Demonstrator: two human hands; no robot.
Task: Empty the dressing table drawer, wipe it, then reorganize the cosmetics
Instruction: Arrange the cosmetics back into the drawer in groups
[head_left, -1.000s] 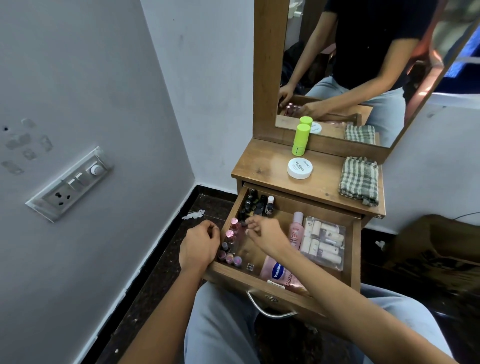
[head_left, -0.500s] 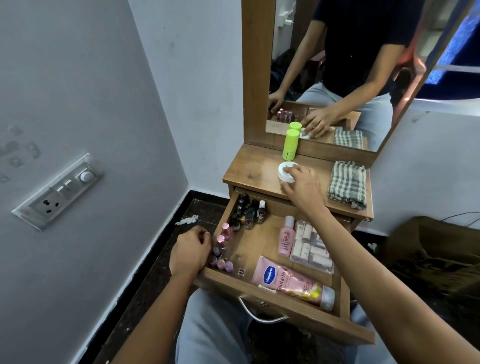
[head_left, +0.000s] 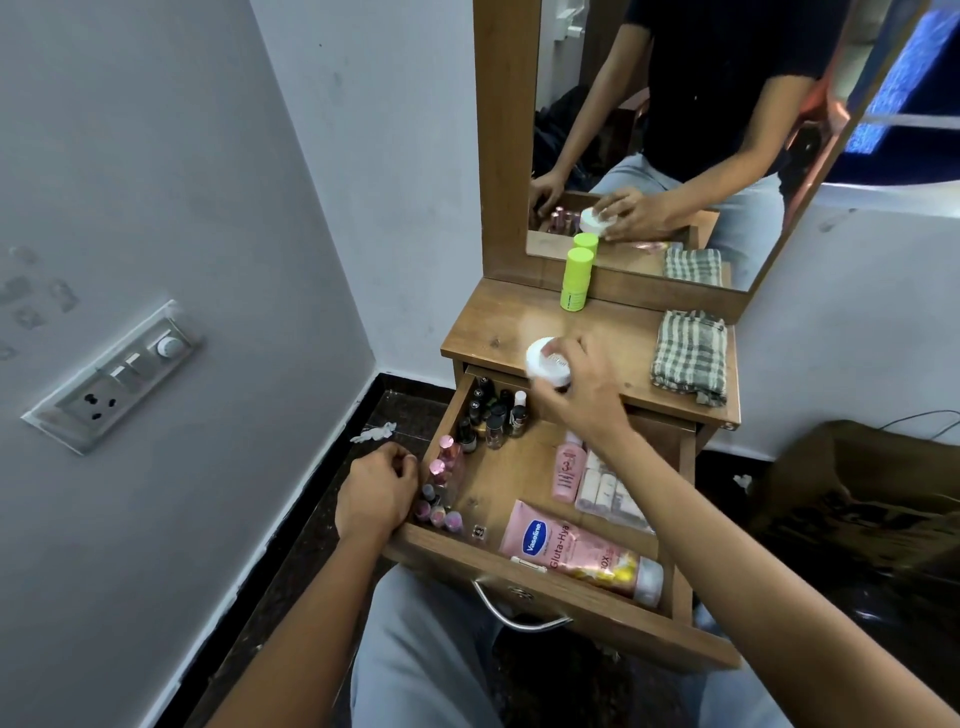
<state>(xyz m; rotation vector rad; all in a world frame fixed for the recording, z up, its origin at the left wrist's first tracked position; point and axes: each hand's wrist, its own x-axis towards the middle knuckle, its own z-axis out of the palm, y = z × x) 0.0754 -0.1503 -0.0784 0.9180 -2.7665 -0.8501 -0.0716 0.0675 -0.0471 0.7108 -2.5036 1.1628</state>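
Note:
The wooden drawer (head_left: 540, 564) stands pulled open over my lap. My right hand (head_left: 582, 387) grips a round white cream jar (head_left: 545, 361) and holds it tilted over the drawer's back edge. My left hand (head_left: 376, 491) curls over the drawer's left wall beside several pink-capped nail polish bottles (head_left: 441, 486). Dark small bottles (head_left: 491, 413) crowd the back left corner. A pink Vaseline tube (head_left: 566, 548) lies along the front, a small pink bottle (head_left: 567, 467) and a clear pouch of white tubes (head_left: 605, 491) at the right.
On the table top (head_left: 498, 332) stand a lime green stick container (head_left: 576, 278) and a folded checked cloth (head_left: 688, 356) at the right. A mirror (head_left: 675, 130) rises behind. A grey wall with a switch panel (head_left: 119, 374) is close on the left; a brown bag (head_left: 857, 499) lies right.
My right hand left the drawer, reached up to the white jar on the table top, gripped it and lifted it toward the drawer. The left hand stayed on the drawer's left wall.

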